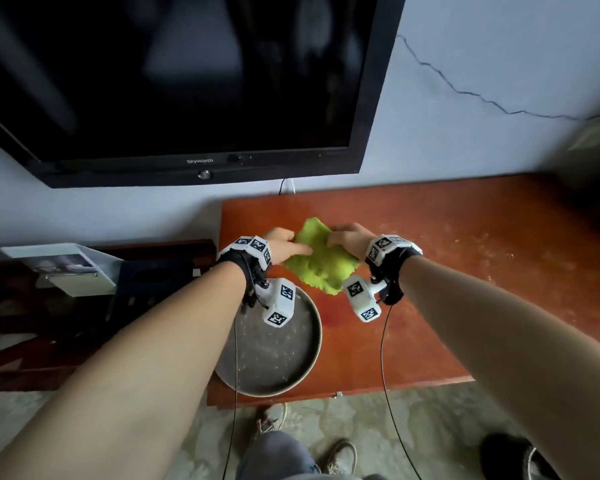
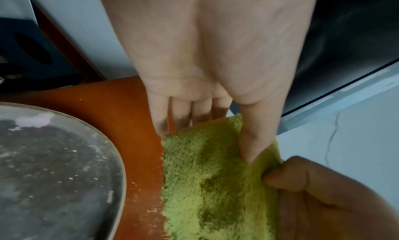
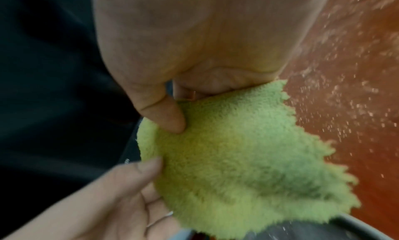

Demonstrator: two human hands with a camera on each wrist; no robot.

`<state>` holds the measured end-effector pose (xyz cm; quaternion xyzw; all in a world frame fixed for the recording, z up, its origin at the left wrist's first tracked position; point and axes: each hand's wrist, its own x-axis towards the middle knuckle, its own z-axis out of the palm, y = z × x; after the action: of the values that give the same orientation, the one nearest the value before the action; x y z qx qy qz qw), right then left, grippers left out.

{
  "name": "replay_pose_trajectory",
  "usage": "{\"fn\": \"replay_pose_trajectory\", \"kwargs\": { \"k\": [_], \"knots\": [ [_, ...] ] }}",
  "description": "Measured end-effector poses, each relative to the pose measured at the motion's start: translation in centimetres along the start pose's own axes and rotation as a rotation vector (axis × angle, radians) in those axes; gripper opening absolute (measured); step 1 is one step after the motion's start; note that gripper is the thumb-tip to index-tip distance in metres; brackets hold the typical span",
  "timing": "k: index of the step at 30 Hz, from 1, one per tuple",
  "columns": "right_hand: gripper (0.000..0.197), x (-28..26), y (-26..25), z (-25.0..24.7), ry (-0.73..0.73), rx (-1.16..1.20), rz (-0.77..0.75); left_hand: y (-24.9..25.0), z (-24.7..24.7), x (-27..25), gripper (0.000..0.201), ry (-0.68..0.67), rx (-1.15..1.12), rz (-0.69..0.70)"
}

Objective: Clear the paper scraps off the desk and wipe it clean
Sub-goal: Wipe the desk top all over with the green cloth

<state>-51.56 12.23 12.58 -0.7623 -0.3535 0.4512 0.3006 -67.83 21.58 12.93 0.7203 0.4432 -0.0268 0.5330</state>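
Observation:
A green fluffy cloth [image 1: 321, 263] hangs in the air between both hands, over the back left part of the reddish wooden desk [image 1: 465, 306]. My left hand [image 1: 300, 247] pinches its left edge, thumb [image 2: 251, 146] on the front and straight fingers behind. The right hand [image 1: 336, 237] grips the cloth's [image 3: 248, 158] top right edge, its thumb [image 3: 170, 119] pressing into the pile. A round grey tray [image 1: 312, 348] lies on the desk just below the hands, with small pale scraps [image 2: 35, 121] and specks inside. Fine pale crumbs [image 1: 499, 247] dust the desk to the right.
A black television [image 1: 187, 81] hangs on the wall close above the desk's back edge. Left of the desk stands a lower dark cabinet with a blue box [image 1: 153, 275] and a white tilted panel [image 1: 66, 268]. The tray overhangs the desk's front left corner. Shoes [image 1: 340, 459] stand on the floor.

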Motion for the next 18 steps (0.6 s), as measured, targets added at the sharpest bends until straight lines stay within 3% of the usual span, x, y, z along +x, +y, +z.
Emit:
{"fn": "replay_pose_trajectory", "kwargs": {
  "k": [4, 7, 10, 12, 14, 16, 18],
  "knots": [
    [0.016, -3.3, -0.4, -4.2, 0.158, -0.316, -0.166, 4.3, 2.0, -1.5, 0.01, 0.039, -0.188, -0.057],
    [0.023, -5.4, -0.4, -6.3, 0.276, -0.473, -0.238, 7.0, 3.5, -1.8, 0.01, 0.06, -0.159, -0.041],
    [0.024, -7.0, -0.4, -7.4, 0.24, -0.493, -0.291, 8.7, 4.6, -1.3, 0.003, 0.103, -0.12, 0.003],
    [0.037, -7.6, -0.1, -7.8, 0.138, -0.436, -0.268, 9.8, 5.2, -1.4, 0.021, 0.1, -0.144, 0.013],
    [0.049, -7.8, 0.4, -8.1, 0.088, -0.429, -0.251, 10.9, 5.4, -1.3, 0.02, 0.077, -0.172, 0.002],
    [0.043, -7.3, 1.2, -8.5, 0.118, -0.403, -0.244, 11.9, 5.6, -1.3, 0.011, 0.006, -0.27, -0.023],
    [0.028, -6.6, 1.9, -9.0, 0.148, -0.343, -0.225, 12.6, 5.8, -0.9, 0.015, -0.034, -0.342, -0.053]
  ]
}}
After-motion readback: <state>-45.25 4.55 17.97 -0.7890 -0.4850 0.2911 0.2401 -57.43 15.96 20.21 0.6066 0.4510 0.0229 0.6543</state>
